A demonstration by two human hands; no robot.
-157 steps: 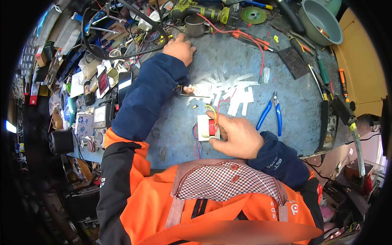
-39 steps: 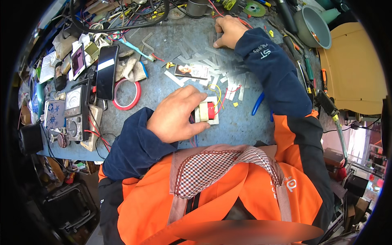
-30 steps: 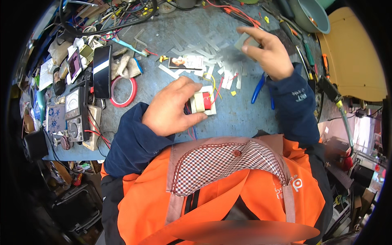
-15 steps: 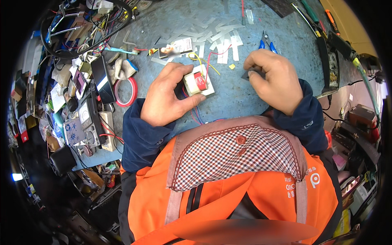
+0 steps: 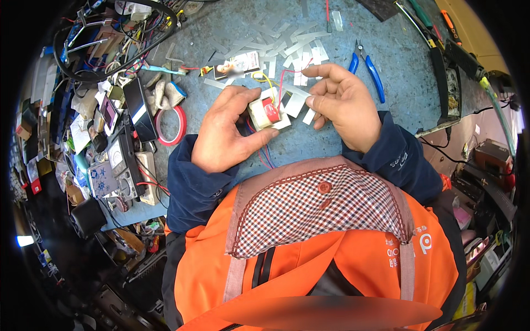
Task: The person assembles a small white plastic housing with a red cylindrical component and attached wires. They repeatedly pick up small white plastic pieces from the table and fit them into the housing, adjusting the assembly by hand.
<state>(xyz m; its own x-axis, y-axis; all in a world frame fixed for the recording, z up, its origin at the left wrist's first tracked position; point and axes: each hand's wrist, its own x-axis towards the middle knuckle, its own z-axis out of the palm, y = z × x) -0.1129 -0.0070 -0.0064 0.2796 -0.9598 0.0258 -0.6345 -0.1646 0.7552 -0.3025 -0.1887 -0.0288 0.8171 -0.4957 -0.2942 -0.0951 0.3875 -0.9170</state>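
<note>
My left hand grips a small transformer coil, white with red tape around it, between thumb and fingers. Yellow and red wires rise from the coil's far side, and blue and red ones trail below it. Pinched by my right hand is a pale grey E-shaped transformer lamination, its prongs toward the coil. The prongs reach the coil's right side; whether they enter it I cannot tell. Loose flat metal strips lie scattered just beyond both hands.
Blue-handled cutters lie right of my right hand. A printed box sits past the coil. On the left are a red tape roll, a phone, a glove and a multimeter amid clutter. Screwdrivers line the far right.
My right hand has moved left toward the coil, and the lamination it holds now shows flat and pale, its prongs at the coil. The cutters are more exposed. My left hand stays around the coil.
</note>
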